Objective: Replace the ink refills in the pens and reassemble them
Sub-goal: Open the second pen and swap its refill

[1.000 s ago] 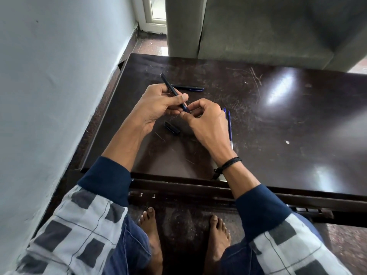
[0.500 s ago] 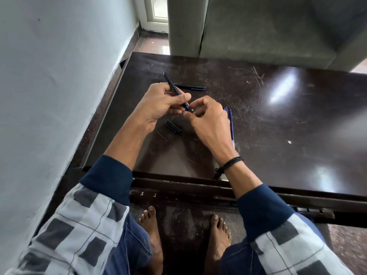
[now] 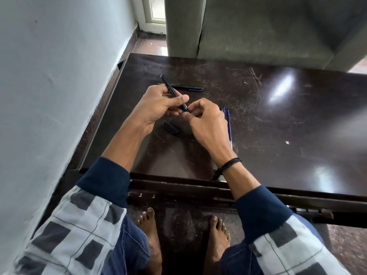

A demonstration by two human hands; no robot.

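Our left grip (image 3: 158,110) is curled round the black pen (image 3: 168,85), thumb pressed along the barrel. The pen's far end points to the upper left of the frame, above the table (image 3: 278,135). Our right grip (image 3: 207,126) pinches the pen's near tip at the centre of the frame. Compared with a second ago almost nothing has shifted: both grips stay joined on that same end. We judge the tip section is still being worked and the refill is not yet swapped. The cap (image 3: 171,128) lies just below the grips, two blue refills (image 3: 230,130) just right of them, and a second pen (image 3: 186,88) above.
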